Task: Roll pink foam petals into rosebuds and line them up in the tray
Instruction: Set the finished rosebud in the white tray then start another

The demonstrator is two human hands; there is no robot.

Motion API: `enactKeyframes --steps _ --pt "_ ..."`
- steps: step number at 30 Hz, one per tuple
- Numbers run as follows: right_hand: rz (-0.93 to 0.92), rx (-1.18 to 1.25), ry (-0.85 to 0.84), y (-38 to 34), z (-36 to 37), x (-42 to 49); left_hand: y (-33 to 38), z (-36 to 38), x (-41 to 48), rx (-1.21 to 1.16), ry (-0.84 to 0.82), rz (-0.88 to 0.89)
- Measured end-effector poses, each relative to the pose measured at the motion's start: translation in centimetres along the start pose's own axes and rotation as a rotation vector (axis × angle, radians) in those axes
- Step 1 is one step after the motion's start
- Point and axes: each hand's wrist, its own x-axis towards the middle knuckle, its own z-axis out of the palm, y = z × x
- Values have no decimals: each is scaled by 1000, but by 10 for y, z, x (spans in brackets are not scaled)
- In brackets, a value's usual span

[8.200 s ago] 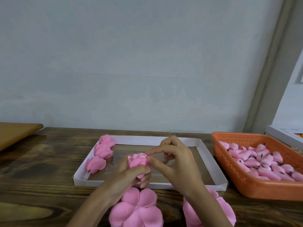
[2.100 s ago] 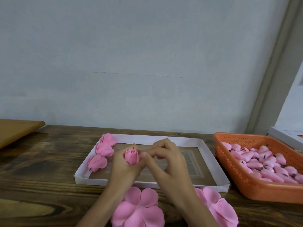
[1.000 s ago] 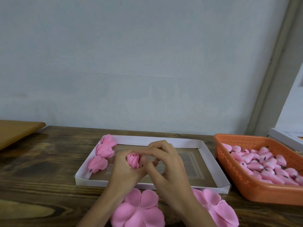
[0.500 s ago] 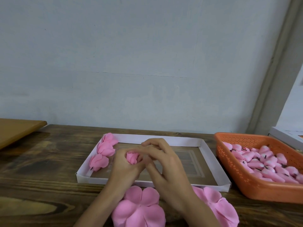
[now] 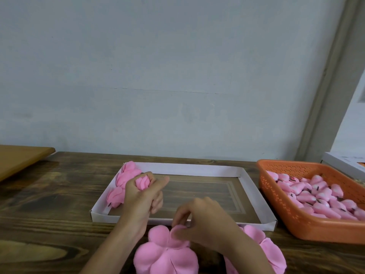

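Gripping a rolled pink rosebud [image 5: 142, 182] in the curled fingers of the left hand [image 5: 141, 202], a person holds it over the left end of the white tray [image 5: 254, 196], its tip poking out above the thumb. The right hand [image 5: 205, 224] pinches a petal [image 5: 177, 233] of the flat foam flower [image 5: 164, 258] just before the tray. Other buds [image 5: 128, 172] line the tray's left wall.

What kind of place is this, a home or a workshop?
Probably a small craft workplace: an orange basket holding many pink foam pieces, a white tray with rosebuds along its left wall, and flat petal cutouts on the wooden table.
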Motion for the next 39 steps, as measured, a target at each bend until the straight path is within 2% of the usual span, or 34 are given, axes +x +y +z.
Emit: enactKeyframes --steps 6,13,19,26,35,39 --pt "11 66 22 0 -3 -1 5 -1 2 -87 14 -24" --pt "-10 69 20 -1 -5 -2 5 -3 1 -47 21 -17" --pt "-98 232 -16 3 -8 -2 6 -2 1 -36 18 -8" --pt "-32 325 -21 11 -6 1 3 -5 3 -42 -6 6" --pt "-101 189 35 11 -4 2 -1 -7 3 0 12 4" --pt "-138 203 54 10 -5 3 1 -5 3 0 19 4"
